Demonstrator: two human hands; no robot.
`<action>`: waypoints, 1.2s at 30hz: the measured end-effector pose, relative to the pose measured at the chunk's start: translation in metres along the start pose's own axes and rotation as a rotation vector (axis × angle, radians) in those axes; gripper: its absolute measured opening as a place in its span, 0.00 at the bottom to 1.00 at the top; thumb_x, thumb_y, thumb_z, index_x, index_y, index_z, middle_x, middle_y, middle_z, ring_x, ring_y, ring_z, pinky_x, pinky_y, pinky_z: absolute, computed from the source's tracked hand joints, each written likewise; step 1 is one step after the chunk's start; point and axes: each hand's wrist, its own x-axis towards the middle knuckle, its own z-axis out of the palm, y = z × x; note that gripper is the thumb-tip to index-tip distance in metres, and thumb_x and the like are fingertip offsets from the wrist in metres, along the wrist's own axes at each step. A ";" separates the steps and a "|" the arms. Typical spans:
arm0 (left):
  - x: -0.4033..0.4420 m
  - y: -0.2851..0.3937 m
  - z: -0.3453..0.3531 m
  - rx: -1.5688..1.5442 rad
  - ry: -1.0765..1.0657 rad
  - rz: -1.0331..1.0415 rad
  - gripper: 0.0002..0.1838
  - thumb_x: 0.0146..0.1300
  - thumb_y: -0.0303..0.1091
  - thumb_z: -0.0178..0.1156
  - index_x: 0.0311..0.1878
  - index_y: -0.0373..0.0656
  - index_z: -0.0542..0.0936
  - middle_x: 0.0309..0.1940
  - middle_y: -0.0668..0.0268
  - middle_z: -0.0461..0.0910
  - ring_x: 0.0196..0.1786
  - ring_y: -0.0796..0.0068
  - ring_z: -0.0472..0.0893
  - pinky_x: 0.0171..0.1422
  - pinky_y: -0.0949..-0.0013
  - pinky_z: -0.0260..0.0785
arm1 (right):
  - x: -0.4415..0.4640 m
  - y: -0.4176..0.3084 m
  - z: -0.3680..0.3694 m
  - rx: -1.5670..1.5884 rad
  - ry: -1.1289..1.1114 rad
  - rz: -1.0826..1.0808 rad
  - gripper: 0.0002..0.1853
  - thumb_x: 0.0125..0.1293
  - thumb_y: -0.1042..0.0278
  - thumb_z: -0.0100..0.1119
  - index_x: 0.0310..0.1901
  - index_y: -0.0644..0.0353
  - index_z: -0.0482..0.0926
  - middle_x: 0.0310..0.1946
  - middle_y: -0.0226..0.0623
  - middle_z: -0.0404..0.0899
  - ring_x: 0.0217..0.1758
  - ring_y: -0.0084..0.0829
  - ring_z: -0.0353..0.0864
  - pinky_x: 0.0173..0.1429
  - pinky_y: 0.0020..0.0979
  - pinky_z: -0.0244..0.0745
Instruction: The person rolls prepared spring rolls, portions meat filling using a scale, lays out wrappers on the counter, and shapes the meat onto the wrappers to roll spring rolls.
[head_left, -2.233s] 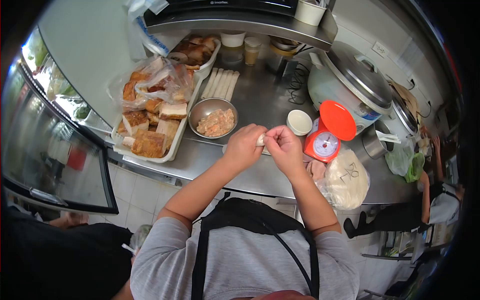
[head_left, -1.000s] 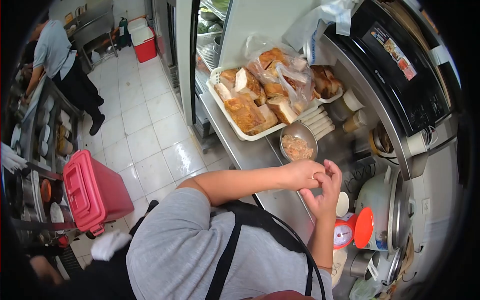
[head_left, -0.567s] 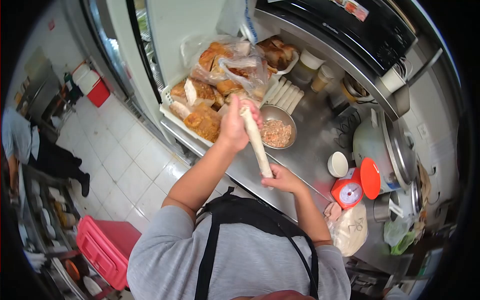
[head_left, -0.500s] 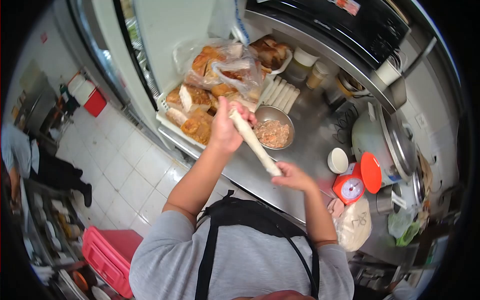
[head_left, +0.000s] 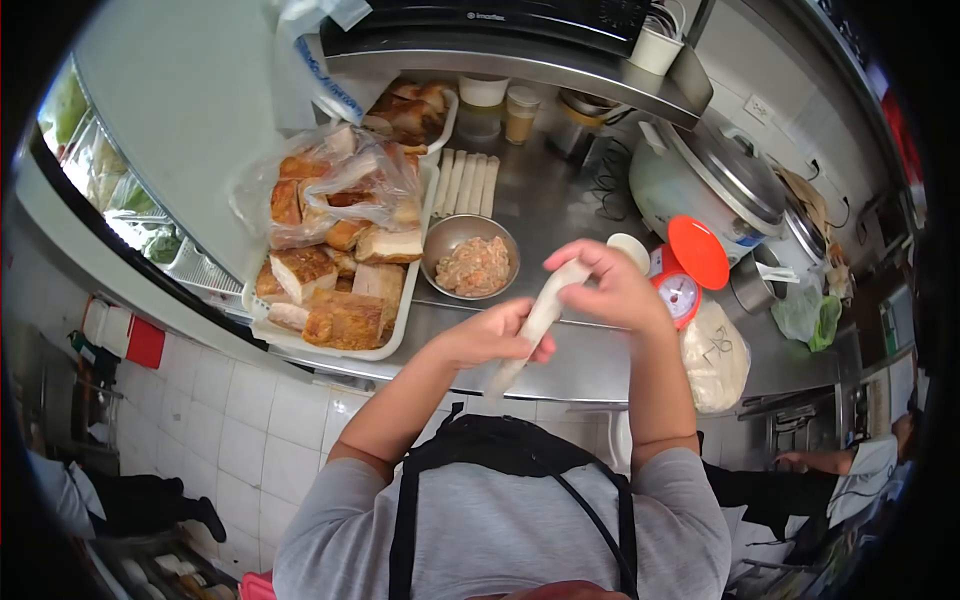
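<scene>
I hold a long, pale uncooked spring roll [head_left: 543, 316] at a slant above the counter's front edge. My right hand [head_left: 617, 288] is closed on its upper end, thumb and fingers pinching it. Lower down, my left hand [head_left: 490, 334] is closed round the roll, whose lower end pokes out below the fingers. Just beyond my left hand stands a metal bowl [head_left: 437, 237] with a pinkish minced filling [head_left: 477, 266] in it. Behind the bowl, several similar white rolls [head_left: 467, 184] lie side by side.
Left of the bowl, a white tray [head_left: 392, 345] holds chunks of browned meat, some bagged. On the right are a red scale [head_left: 678, 292], a bag of pale wrappers [head_left: 716, 357] and a large lidded pot [head_left: 668, 185]. One co-worker [head_left: 815, 480] is at right, another at far left.
My view has turned, and the roll now slants the other way. My right hand has risen with its end of the roll; my left hand has moved lower along it.
</scene>
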 end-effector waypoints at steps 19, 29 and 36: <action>0.051 -0.017 0.039 0.572 0.428 0.173 0.04 0.55 0.22 0.54 0.33 0.40 0.71 0.27 0.71 0.72 0.29 0.84 0.72 0.31 0.77 0.66 | -0.056 0.053 0.028 -0.538 0.451 -0.500 0.23 0.44 0.85 0.52 0.46 0.60 0.74 0.37 0.42 0.69 0.36 0.40 0.72 0.40 0.35 0.70; 0.041 -0.001 0.048 0.700 0.319 -0.025 0.06 0.54 0.27 0.57 0.36 0.41 0.75 0.25 0.71 0.75 0.28 0.84 0.73 0.32 0.77 0.66 | -0.049 0.029 0.001 -0.492 0.141 -0.391 0.14 0.46 0.80 0.58 0.37 0.57 0.78 0.30 0.36 0.72 0.35 0.36 0.74 0.36 0.34 0.69; 0.036 -0.003 0.050 0.912 0.409 0.027 0.08 0.51 0.26 0.58 0.36 0.39 0.75 0.26 0.65 0.75 0.31 0.76 0.74 0.36 0.72 0.67 | -0.046 0.037 0.004 -0.615 0.149 -0.524 0.08 0.47 0.78 0.61 0.32 0.60 0.76 0.30 0.37 0.74 0.34 0.37 0.76 0.37 0.31 0.71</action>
